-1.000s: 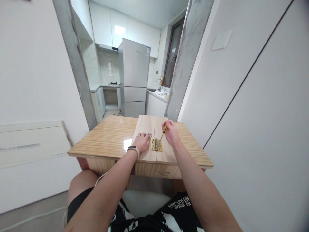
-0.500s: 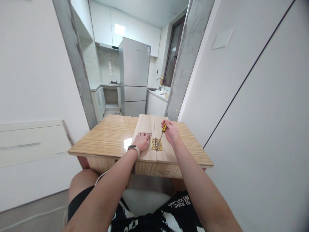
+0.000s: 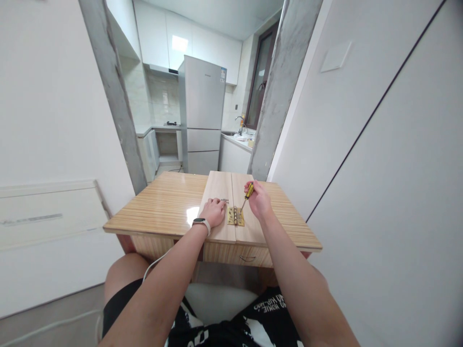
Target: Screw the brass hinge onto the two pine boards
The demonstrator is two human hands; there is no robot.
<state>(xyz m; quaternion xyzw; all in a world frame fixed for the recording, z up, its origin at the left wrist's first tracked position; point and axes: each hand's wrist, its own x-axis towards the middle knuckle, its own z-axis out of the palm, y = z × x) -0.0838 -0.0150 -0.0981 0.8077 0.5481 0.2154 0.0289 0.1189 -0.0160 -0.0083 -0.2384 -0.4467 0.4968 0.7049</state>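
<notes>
The head view looks forward and down past both hands (image 3: 213, 212).

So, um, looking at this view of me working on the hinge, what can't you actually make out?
All in the head view:
- Screwdriver tip: too small to tell whether it sits in a screw on the hinge.
- Left palm's underside: hidden by the left hand itself.
- Small dark pieces near its fingers: too small to identify or count.
- Drawer contents: hidden by its front.
- Refrigerator lettering: too small to read.
</notes>
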